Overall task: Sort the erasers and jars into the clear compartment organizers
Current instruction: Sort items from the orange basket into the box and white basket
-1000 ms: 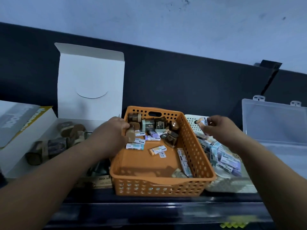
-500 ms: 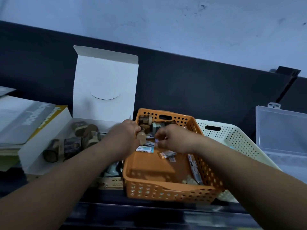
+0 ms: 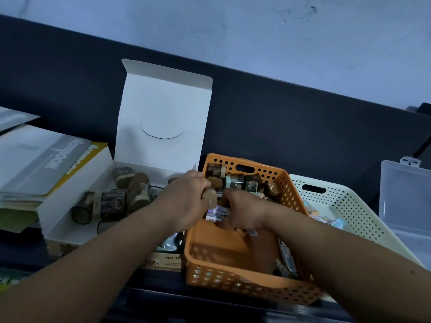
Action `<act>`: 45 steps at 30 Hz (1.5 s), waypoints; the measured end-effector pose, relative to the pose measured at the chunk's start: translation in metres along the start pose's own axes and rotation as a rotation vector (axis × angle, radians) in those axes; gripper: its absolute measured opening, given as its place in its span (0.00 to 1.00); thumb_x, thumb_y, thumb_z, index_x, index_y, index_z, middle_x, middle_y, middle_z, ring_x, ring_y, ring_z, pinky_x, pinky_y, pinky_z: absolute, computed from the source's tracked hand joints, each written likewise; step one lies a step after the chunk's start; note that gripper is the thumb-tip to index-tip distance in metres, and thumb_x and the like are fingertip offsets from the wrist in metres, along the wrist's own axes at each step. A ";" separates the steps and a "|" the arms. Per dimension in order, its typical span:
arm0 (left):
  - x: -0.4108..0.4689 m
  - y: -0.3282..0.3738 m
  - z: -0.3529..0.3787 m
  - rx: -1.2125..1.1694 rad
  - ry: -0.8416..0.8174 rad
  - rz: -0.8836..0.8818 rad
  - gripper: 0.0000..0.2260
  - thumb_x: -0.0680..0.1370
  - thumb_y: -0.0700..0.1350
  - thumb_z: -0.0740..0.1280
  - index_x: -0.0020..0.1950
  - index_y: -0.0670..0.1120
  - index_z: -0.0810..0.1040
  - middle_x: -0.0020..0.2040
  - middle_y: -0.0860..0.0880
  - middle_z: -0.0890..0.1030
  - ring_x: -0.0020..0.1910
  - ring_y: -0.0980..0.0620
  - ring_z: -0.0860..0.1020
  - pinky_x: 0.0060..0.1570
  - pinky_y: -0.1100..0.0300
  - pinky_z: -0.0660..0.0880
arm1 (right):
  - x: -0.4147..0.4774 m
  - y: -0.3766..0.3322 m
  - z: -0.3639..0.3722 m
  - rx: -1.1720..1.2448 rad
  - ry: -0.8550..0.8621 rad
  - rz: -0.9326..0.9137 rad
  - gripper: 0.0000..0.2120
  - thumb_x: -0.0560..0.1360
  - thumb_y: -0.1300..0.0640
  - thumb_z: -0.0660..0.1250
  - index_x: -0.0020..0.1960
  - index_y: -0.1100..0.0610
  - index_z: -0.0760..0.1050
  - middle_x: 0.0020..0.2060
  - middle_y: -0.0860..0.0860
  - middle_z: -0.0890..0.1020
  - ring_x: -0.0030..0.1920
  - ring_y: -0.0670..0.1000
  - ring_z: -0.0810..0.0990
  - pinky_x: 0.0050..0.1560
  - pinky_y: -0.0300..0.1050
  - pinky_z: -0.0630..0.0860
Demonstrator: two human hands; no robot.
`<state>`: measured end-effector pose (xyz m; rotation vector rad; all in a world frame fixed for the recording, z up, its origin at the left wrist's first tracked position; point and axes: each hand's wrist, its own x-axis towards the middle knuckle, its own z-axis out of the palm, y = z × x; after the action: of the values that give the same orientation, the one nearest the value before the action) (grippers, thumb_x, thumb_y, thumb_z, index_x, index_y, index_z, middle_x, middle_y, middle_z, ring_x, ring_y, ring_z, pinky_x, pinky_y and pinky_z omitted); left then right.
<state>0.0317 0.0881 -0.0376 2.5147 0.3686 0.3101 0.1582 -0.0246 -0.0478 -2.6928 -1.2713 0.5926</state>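
"While we lean over the orange basket (image 3: 233,286), what does our left hand (image 3: 184,203) have?"

"Its fingers are curled round a cork-topped jar (image 3: 209,198). We hold the jar on its side over the basket's far left corner, with the cork facing right."

"And our right hand (image 3: 247,212)?"

"It is down inside the same basket, just right of the left hand. The fingers are bent onto a small heap of wrapped erasers (image 3: 218,213). The knuckles hide the fingertips, so we cannot tell whether the hand pinches one or only touches them."

"Where are the rest of the jars?"

"We see a row of jars (image 3: 235,181) lying along the basket's far wall. There are also loose jars (image 3: 109,202) on their sides in the open white box (image 3: 163,113) to the left, whose lid stands up against the dark wall."

"Are there erasers anywhere else?"

"We can make out eraser packets (image 3: 313,209) in the cream basket (image 3: 345,201), which sits against the orange one's right side. A few more pieces lie along the orange basket's near right wall, but they are too blurred to name."

"And the organizer?"

"We find the clear organizer (image 3: 405,201) at the right edge, well apart from both hands. A stack of books (image 3: 46,164) lies at the far left, beside the white box."
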 end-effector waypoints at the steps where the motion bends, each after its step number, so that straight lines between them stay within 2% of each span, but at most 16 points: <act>1: 0.000 0.000 0.000 0.001 0.005 -0.002 0.15 0.79 0.45 0.64 0.66 0.45 0.74 0.67 0.50 0.69 0.63 0.51 0.70 0.53 0.64 0.63 | -0.002 0.000 -0.002 0.027 -0.009 -0.002 0.17 0.71 0.56 0.73 0.54 0.51 0.68 0.44 0.49 0.76 0.43 0.50 0.77 0.38 0.44 0.77; 4: 0.001 0.001 0.001 0.020 0.015 -0.003 0.18 0.79 0.45 0.63 0.69 0.46 0.72 0.71 0.51 0.66 0.66 0.51 0.68 0.56 0.63 0.62 | -0.005 0.002 -0.004 0.049 -0.004 -0.015 0.16 0.72 0.56 0.71 0.57 0.54 0.70 0.47 0.51 0.77 0.44 0.51 0.79 0.41 0.46 0.79; 9: 0.001 0.001 0.002 0.049 0.007 -0.016 0.22 0.80 0.46 0.64 0.73 0.47 0.67 0.75 0.52 0.62 0.71 0.51 0.64 0.65 0.60 0.62 | -0.010 0.002 -0.002 -0.154 -0.033 -0.071 0.08 0.74 0.56 0.69 0.51 0.52 0.73 0.37 0.47 0.75 0.34 0.46 0.74 0.31 0.40 0.69; 11: 0.001 0.002 0.002 0.057 0.001 -0.020 0.23 0.79 0.47 0.64 0.74 0.47 0.66 0.76 0.52 0.61 0.72 0.50 0.63 0.67 0.58 0.61 | -0.015 0.002 -0.005 -0.154 -0.025 -0.080 0.08 0.75 0.57 0.69 0.53 0.52 0.74 0.40 0.48 0.76 0.37 0.47 0.75 0.35 0.41 0.73; 13: 0.002 0.002 0.002 0.071 -0.002 -0.024 0.23 0.79 0.47 0.64 0.74 0.47 0.66 0.76 0.52 0.60 0.73 0.50 0.62 0.68 0.57 0.61 | -0.024 0.007 -0.015 -0.071 0.047 -0.057 0.09 0.76 0.55 0.68 0.56 0.52 0.75 0.45 0.48 0.78 0.43 0.49 0.78 0.44 0.45 0.79; 15: 0.003 0.002 0.002 0.088 -0.001 -0.030 0.22 0.79 0.47 0.64 0.74 0.48 0.67 0.76 0.52 0.60 0.72 0.50 0.62 0.68 0.57 0.61 | -0.037 0.019 -0.029 0.051 0.157 -0.028 0.07 0.75 0.52 0.69 0.53 0.50 0.75 0.46 0.47 0.79 0.45 0.49 0.80 0.47 0.47 0.80; 17: 0.004 0.001 0.002 0.104 0.006 -0.032 0.22 0.79 0.47 0.64 0.73 0.48 0.68 0.75 0.52 0.61 0.71 0.50 0.64 0.66 0.58 0.63 | -0.052 0.034 -0.041 0.191 0.273 0.003 0.05 0.74 0.52 0.71 0.49 0.48 0.77 0.44 0.47 0.81 0.43 0.48 0.81 0.45 0.45 0.80; 21: 0.005 0.003 0.004 0.154 0.016 -0.035 0.21 0.79 0.46 0.65 0.72 0.49 0.69 0.74 0.51 0.63 0.70 0.50 0.66 0.65 0.56 0.65 | -0.083 0.072 -0.050 0.364 0.537 0.101 0.05 0.71 0.59 0.73 0.45 0.55 0.78 0.41 0.55 0.81 0.39 0.53 0.78 0.39 0.46 0.73; 25: 0.005 0.007 0.003 0.197 0.015 -0.026 0.20 0.79 0.46 0.65 0.71 0.49 0.70 0.73 0.50 0.65 0.68 0.50 0.67 0.64 0.57 0.65 | -0.103 0.112 -0.042 0.405 0.638 0.284 0.08 0.71 0.59 0.71 0.46 0.62 0.77 0.38 0.62 0.79 0.35 0.54 0.74 0.36 0.48 0.70; 27: 0.005 0.008 0.002 0.198 0.012 -0.023 0.20 0.79 0.45 0.65 0.71 0.48 0.70 0.73 0.50 0.65 0.68 0.50 0.68 0.64 0.58 0.65 | -0.109 0.126 -0.037 0.412 0.667 0.356 0.05 0.72 0.59 0.70 0.45 0.60 0.77 0.37 0.61 0.78 0.35 0.54 0.74 0.36 0.48 0.71; 28: 0.004 0.008 0.002 0.199 0.009 -0.021 0.20 0.78 0.45 0.65 0.71 0.48 0.70 0.73 0.50 0.65 0.69 0.50 0.67 0.65 0.58 0.64 | -0.112 0.130 -0.035 0.402 0.669 0.395 0.05 0.73 0.58 0.70 0.48 0.58 0.78 0.39 0.58 0.80 0.38 0.54 0.76 0.39 0.48 0.72; 31: 0.005 0.006 0.002 0.197 -0.003 -0.018 0.21 0.78 0.45 0.65 0.71 0.47 0.70 0.73 0.49 0.66 0.69 0.50 0.67 0.66 0.58 0.63 | -0.114 0.132 -0.030 0.214 0.661 0.490 0.21 0.74 0.53 0.70 0.65 0.56 0.74 0.57 0.54 0.80 0.55 0.55 0.78 0.52 0.47 0.72; 33: 0.005 0.006 0.002 0.200 -0.007 -0.021 0.21 0.78 0.45 0.65 0.71 0.47 0.70 0.73 0.49 0.66 0.69 0.50 0.67 0.66 0.59 0.63 | -0.112 0.121 -0.033 0.145 0.695 0.433 0.23 0.75 0.52 0.70 0.68 0.55 0.72 0.63 0.53 0.77 0.60 0.54 0.77 0.55 0.45 0.71; 39: 0.010 0.013 -0.003 0.261 -0.024 -0.019 0.25 0.77 0.49 0.66 0.73 0.50 0.66 0.71 0.50 0.67 0.67 0.50 0.69 0.63 0.56 0.68 | -0.090 0.067 -0.043 0.088 0.592 0.138 0.19 0.75 0.50 0.69 0.65 0.50 0.73 0.60 0.47 0.76 0.58 0.48 0.76 0.56 0.44 0.73; 43: 0.023 0.029 -0.001 0.282 -0.029 0.091 0.26 0.78 0.49 0.66 0.75 0.51 0.63 0.73 0.50 0.66 0.70 0.50 0.66 0.66 0.56 0.65 | -0.067 0.049 -0.041 -0.020 0.434 0.078 0.18 0.76 0.52 0.68 0.65 0.51 0.74 0.59 0.49 0.78 0.54 0.49 0.77 0.53 0.44 0.76; 45: 0.030 0.040 0.005 0.278 -0.124 0.135 0.25 0.78 0.45 0.65 0.75 0.49 0.63 0.74 0.49 0.65 0.71 0.49 0.65 0.67 0.57 0.65 | -0.054 0.048 -0.040 -0.116 0.345 0.079 0.18 0.75 0.52 0.68 0.65 0.51 0.74 0.59 0.50 0.78 0.55 0.51 0.77 0.49 0.43 0.74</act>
<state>0.0692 0.0637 -0.0142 2.8220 0.2040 0.1623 0.1775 -0.0936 -0.0076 -2.7862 -1.1422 0.0535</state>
